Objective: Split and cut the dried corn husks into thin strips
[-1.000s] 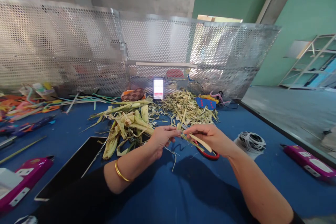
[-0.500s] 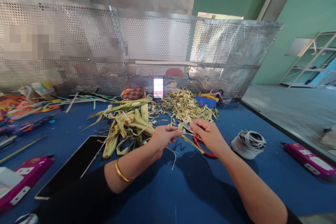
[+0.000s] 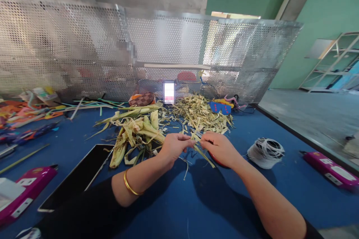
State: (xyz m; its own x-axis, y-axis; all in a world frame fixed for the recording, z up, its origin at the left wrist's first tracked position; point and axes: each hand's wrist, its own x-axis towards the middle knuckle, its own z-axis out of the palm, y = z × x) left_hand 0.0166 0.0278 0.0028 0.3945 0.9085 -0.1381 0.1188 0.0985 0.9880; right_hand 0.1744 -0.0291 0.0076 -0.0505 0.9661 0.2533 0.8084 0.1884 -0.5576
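Observation:
My left hand (image 3: 176, 148) pinches thin strips of dried corn husk (image 3: 204, 155) between thumb and forefinger. The strips stick out to the right and slant down over the blue table. Close beside it, my right hand (image 3: 218, 148) is closed, its thumb and fingertips pinching at the same husk; the exact grip is too small to make out. A pale strand (image 3: 186, 171) hangs below my left hand. Under my right hand lie scissors with red handles (image 3: 220, 161), mostly hidden. Whole corn husks (image 3: 140, 130) are heaped at left, and a pile of cut husk pieces (image 3: 200, 112) sits behind my hands.
A roll of white string (image 3: 266, 153) stands at right. Magenta power strips (image 3: 331, 170) lie at both sides. A dark tablet (image 3: 77, 177) is beside my left forearm. A lit phone (image 3: 168, 92) stands before the perforated metal screen (image 3: 174, 41).
My right hand has dropped slightly and turned, covering more of the red scissors handles. The husk strips between the hands have shifted a little left. My left hand stays in place.

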